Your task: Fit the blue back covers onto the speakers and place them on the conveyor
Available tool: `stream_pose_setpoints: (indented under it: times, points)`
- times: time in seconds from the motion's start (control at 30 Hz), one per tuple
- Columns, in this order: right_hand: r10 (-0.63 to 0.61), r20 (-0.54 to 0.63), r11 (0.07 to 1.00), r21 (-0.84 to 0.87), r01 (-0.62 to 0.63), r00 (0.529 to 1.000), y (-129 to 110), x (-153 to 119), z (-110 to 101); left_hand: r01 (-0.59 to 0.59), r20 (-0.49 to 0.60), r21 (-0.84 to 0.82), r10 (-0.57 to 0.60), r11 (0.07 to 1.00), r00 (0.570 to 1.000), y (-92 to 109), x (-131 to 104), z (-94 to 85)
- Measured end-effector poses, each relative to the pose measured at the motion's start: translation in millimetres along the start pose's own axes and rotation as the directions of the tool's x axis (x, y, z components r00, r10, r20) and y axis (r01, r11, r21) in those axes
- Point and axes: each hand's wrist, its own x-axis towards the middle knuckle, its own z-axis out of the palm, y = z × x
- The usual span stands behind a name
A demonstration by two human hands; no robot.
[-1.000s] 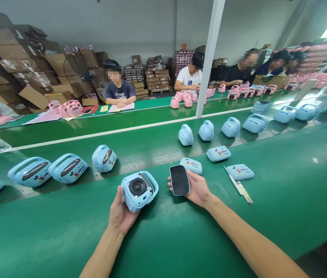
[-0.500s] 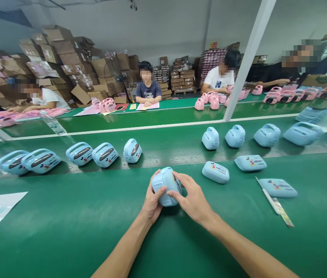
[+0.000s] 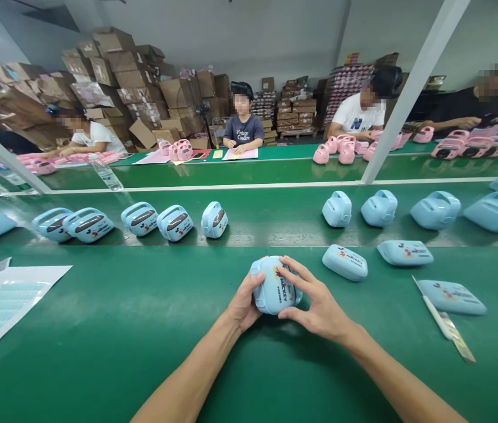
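Observation:
Between my two hands is a light blue plastic casing (image 3: 270, 291), rounded, with a cartoon mouse and "MICKEY" lettering on the side turned up toward me. My left hand (image 3: 245, 304) grips its left end, thumb on top. On the right, my right hand (image 3: 321, 301) has its fingers over the upper right edge and its thumb at the lower edge. Part of a dark strip on the casing shows beneath the right fingers. To the right lie printed blue shells (image 3: 344, 262) without visible handles, and a white-handled craft knife (image 3: 440, 317) rests against the nearest one.
Handled blue casings with dark strips (image 3: 176, 223) stand at the left on the strip beyond; others without visible strips (image 3: 380, 209) stand at the right. A sticker sheet (image 3: 19, 299) lies left. Across the green bench, several people work near pink casings (image 3: 346, 147). A white post (image 3: 411, 94) rises at right.
The casing has turned in my hands, so its printed side now faces me more fully. My right hand has shifted its grip round the right side. The view has swung slightly left.

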Motion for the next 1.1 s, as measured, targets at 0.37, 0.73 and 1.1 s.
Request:
stream_pose_setpoints:
  times: [0.37,0.73,1.1]
  points:
    - [0.013,-0.054,0.991,0.133,-0.006,0.998,-5.2,-11.1,-8.4,0.198,0.16,-0.109,-0.18,0.974,0.971,3.5,0.9,-9.3]
    - [-0.169,-0.041,0.982,-0.095,0.164,0.985,-9.8,-10.9,-6.5,0.136,0.206,-0.017,-0.13,0.991,0.97,12.6,-1.4,-10.0]
    - [-0.275,0.007,0.927,-0.264,0.267,0.961,2.9,-16.9,3.6,0.05,-0.072,0.239,-0.034,0.97,0.997,3.5,-10.0,23.1]
